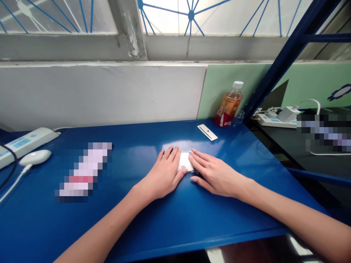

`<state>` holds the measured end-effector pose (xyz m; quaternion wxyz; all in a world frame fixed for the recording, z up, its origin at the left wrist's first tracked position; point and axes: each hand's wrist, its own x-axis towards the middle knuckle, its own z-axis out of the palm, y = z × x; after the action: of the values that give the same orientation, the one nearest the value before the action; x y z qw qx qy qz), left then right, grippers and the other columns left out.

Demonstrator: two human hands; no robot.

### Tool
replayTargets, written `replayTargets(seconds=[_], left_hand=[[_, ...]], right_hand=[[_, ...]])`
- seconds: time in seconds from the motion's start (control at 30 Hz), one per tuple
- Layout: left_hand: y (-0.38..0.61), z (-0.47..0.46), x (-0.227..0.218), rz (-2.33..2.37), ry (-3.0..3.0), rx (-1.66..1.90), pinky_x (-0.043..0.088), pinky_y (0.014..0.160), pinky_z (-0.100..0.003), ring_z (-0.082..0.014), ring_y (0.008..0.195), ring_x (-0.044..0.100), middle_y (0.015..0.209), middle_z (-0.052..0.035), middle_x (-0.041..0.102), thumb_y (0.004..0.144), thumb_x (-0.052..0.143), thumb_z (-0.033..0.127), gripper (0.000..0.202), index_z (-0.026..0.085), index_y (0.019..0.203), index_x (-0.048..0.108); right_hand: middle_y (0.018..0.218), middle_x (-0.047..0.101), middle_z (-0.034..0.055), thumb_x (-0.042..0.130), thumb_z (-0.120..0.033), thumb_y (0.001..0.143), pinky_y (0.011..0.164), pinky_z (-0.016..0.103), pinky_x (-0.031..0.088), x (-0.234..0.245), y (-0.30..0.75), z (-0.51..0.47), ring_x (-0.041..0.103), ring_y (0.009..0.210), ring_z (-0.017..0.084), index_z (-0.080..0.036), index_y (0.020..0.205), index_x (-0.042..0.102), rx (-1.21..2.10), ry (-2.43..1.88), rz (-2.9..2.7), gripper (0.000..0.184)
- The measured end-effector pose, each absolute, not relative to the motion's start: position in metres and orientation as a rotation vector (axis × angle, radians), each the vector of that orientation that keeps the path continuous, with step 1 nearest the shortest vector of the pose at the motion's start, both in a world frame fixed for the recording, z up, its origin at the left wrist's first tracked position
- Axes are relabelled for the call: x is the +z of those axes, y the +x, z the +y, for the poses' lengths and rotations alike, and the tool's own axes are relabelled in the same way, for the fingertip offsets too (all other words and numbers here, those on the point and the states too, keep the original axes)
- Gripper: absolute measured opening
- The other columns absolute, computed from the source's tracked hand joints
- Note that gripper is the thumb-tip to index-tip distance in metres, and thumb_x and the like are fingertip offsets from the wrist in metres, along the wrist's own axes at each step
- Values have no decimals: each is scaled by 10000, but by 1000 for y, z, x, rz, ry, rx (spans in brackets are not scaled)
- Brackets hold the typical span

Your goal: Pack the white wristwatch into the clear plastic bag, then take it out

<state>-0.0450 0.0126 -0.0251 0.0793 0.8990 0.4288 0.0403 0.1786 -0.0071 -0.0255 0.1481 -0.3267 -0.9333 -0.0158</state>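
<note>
A small flat white thing with a clear edge (185, 162), like a card in a transparent cover, lies on the blue desk (131, 226). Its exact kind cannot be made out, as fingers cover both its sides. My left hand (164, 174) rests flat over its left part, fingers stretched out and thumb at its near edge. From the other side my right hand (216, 175) lays its straight fingertips on the right part, the thumb apart on the desk. Farther back lies a white strip of card (207, 132) with a dark slot and dot.
A drink bottle (229, 106) with a white cap stands by the wall. On the left are a blurred-out phone-like slab (86, 170), a white puck on a cable (35, 157) and a power strip (30, 143). A blue metal post (276, 69) rises at the right.
</note>
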Motion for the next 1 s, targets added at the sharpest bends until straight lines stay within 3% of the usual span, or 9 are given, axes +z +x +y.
replayTargets(seconds=[0.3,0.6,0.83,1.0], left_hand=[[-47,13,-25,1278,2717,127,204,1173,-534,-357,1469,228,1566,-216,303,994,308,579,740,39,1500,310],[-47,13,-25,1284,2672,164,196,1177,-542,-352,1473,218,1565,-213,312,1008,309,561,686,75,1493,317],[-46,11,-25,1062,2684,249,163,1195,-516,-284,1496,159,1585,-192,277,1031,283,528,644,124,1530,241],[-55,13,-14,1011,2679,291,148,1197,-536,-298,1502,114,1609,-165,220,1001,368,551,701,149,1551,206]], right_hand=[[1330,628,159,443,-315,995,1078,470,461,-29,186,6,536,1289,297,-94,1321,581,210,-1002,-2473,416],[1291,640,152,427,-157,964,1035,510,480,-35,204,28,551,1247,288,-150,1306,587,159,-1018,-2331,377],[1075,716,104,490,-240,982,869,403,558,-31,208,29,664,1003,235,-218,1187,685,190,-858,-2337,283],[940,717,77,520,-280,982,768,383,557,-21,215,31,658,862,211,-253,1068,739,214,-770,-2318,237]])
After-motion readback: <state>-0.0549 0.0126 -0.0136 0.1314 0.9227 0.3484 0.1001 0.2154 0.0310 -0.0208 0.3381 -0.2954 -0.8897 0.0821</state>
